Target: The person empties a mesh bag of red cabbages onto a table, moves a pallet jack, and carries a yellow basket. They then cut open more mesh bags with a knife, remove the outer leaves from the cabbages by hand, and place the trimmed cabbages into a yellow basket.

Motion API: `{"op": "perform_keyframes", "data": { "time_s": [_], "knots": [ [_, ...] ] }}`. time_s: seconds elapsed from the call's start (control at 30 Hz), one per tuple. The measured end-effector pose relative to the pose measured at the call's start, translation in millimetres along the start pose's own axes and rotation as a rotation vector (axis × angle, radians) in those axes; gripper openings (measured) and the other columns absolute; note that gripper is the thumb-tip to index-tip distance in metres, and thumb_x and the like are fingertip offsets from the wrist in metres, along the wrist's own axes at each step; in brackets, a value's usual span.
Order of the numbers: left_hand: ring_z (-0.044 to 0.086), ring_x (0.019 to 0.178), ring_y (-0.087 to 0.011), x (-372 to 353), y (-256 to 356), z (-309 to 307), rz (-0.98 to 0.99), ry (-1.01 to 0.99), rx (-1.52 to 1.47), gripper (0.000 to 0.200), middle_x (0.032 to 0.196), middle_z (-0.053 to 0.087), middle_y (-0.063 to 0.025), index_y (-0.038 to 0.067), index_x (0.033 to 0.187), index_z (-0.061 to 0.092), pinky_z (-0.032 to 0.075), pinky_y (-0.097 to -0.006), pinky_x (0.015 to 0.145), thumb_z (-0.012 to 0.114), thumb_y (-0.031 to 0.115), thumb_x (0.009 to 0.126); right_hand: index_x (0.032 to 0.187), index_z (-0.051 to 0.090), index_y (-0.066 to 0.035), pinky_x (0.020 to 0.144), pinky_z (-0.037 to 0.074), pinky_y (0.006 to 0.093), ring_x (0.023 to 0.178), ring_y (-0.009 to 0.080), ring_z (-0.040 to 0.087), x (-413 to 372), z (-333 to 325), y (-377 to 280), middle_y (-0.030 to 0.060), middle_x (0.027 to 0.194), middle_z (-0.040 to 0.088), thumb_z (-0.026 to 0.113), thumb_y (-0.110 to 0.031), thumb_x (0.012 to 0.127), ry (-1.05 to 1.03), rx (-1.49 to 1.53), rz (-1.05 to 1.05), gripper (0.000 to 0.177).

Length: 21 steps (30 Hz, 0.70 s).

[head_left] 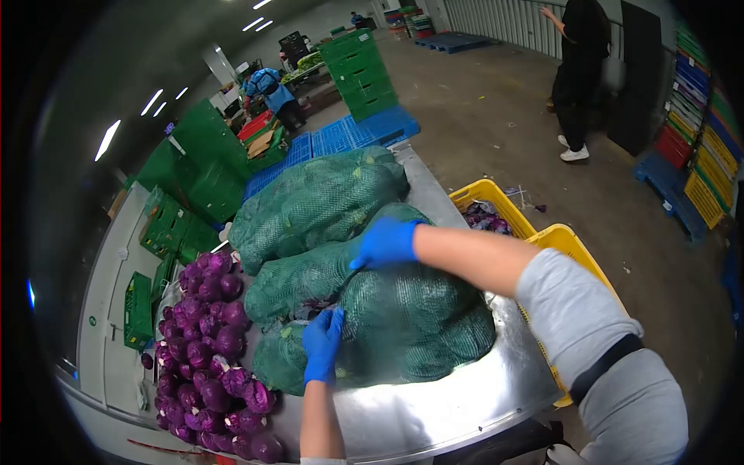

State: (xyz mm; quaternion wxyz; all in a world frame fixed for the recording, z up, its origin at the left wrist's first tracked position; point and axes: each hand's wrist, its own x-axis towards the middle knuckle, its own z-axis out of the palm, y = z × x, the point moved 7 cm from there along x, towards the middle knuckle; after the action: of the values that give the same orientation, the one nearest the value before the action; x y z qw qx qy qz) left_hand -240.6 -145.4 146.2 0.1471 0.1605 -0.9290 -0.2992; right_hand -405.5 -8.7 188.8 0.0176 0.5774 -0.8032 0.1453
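Green mesh bags filled with bulky heads lie on a shiny metal table. My right hand, in a blue glove, reaches across from the right, its fingers closed on the netting of the near mesh bag. Lower down, my left hand, also gloved in blue, pinches the netting beside a gap where dark purple leaves show. Behind them rests another full mesh bag. Left of the bags is a large heap of red cabbages. My fingertips are partly hidden in the mesh.
Yellow crates stand against the table's right side, one holding purple leaves. Beyond the table are blue pallets and stacked green crates. A person in black stands at the upper right; another in blue bends farther back.
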Motion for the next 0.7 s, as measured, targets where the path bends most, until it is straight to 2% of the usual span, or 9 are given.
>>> {"op": "perform_keyframes", "data": {
  "time_s": [0.03,0.07,0.1,0.17,0.27,0.43,0.5,0.57,0.7],
  "knots": [
    [0.063,0.073,-0.0220,-2.3,4.2,-2.0,0.000,-0.047,-0.147,0.039,0.083,0.066,-0.0157,-0.002,0.093,0.063,0.046,-0.0328,0.067,0.059,0.035,0.083,0.099,0.066,-0.014,0.079,0.046,0.0357,0.090,0.0271,0.061,-8.5,1.0,31.3,0.0106,0.099,0.064,0.055,-0.042,0.078,-0.014,0.126,0.167,0.036],
    [0.056,0.068,-0.0107,-5.7,7.9,-4.9,-0.054,-0.073,-0.262,0.033,0.077,0.065,-0.0080,-0.003,0.088,0.063,0.043,-0.0265,0.063,0.063,0.029,0.081,0.105,0.062,-0.026,0.072,0.046,0.0397,0.083,0.0312,0.060,-17.8,-3.8,39.3,0.0103,0.093,0.064,0.048,-0.039,0.084,-0.088,-0.166,0.012,0.028],
    [0.056,0.068,-0.0107,-8.3,9.2,-4.3,-0.057,-0.072,-0.270,0.033,0.077,0.065,-0.0080,-0.003,0.088,0.063,0.043,-0.0265,0.063,0.063,0.029,0.081,0.108,0.060,-0.029,0.071,0.047,0.0382,0.083,0.0296,0.061,-40.5,-32.1,41.8,0.0082,0.095,0.064,0.049,-0.039,0.084,-0.140,0.082,0.068,0.028],
    [0.050,0.065,-0.0089,-7.4,11.3,-5.2,-0.055,-0.081,-0.438,0.034,0.072,0.061,-0.0051,-0.004,0.083,0.062,0.042,-0.0242,0.062,0.063,0.030,0.081,0.111,0.058,-0.033,0.069,0.048,0.0377,0.081,0.0284,0.061,-53.5,-65.6,32.1,0.0074,0.095,0.064,0.048,-0.037,0.085,-0.215,-0.207,0.122,0.028],
    [0.049,0.067,-0.0084,12.5,24.6,-3.1,-0.056,-0.104,-0.411,0.035,0.072,0.059,-0.0042,-0.004,0.079,0.061,0.041,-0.0231,0.063,0.063,0.031,0.081,0.112,0.057,-0.035,0.066,0.048,0.0374,0.080,0.0282,0.061,-33.2,-67.9,25.5,0.0079,0.094,0.064,0.049,-0.034,0.086,-0.057,-0.207,0.043,0.027],
    [0.055,0.074,-0.0112,38.8,70.4,48.9,-0.016,-0.116,-0.330,0.043,0.083,0.064,-0.0097,-0.005,0.092,0.061,0.043,-0.0260,0.069,0.064,0.035,0.079,0.113,0.056,-0.035,0.064,0.048,0.0369,0.072,0.0291,0.061,-19.3,-18.2,16.8,0.0104,0.086,0.064,0.046,-0.039,0.087,-0.156,-0.134,0.119,0.028],
    [0.057,0.074,-0.0128,23.9,71.0,46.9,-0.020,-0.211,-0.505,0.046,0.084,0.064,-0.0115,-0.006,0.095,0.061,0.044,-0.0271,0.070,0.064,0.038,0.078,0.114,0.056,-0.036,0.064,0.048,0.0361,0.070,0.0279,0.061,-56.6,-25.1,30.8,0.0103,0.085,0.064,0.048,-0.038,0.086,-0.045,-0.141,-0.077,0.028],
    [0.058,0.075,-0.0144,13.7,69.1,48.5,-0.018,-0.286,-0.692,0.050,0.086,0.064,-0.0132,-0.006,0.097,0.060,0.045,-0.0282,0.070,0.064,0.040,0.077,0.117,0.053,-0.040,0.064,0.048,0.0356,0.074,0.0260,0.062,-106.8,-73.9,33.8,0.0080,0.088,0.064,0.052,-0.033,0.085,-0.385,-0.272,0.351,0.033],
    [0.058,0.071,-0.0168,2.2,101.2,33.4,-0.016,-0.382,-0.527,0.051,0.079,0.063,-0.0170,-0.003,0.095,0.062,0.045,-0.0304,0.066,0.067,0.044,0.073,0.121,0.048,-0.043,0.063,0.047,0.0352,0.070,0.0269,0.061,-128.0,-95.1,42.1,0.0074,0.088,0.064,0.053,-0.031,0.085,-0.272,-0.304,0.242,0.038]
  ]
}}
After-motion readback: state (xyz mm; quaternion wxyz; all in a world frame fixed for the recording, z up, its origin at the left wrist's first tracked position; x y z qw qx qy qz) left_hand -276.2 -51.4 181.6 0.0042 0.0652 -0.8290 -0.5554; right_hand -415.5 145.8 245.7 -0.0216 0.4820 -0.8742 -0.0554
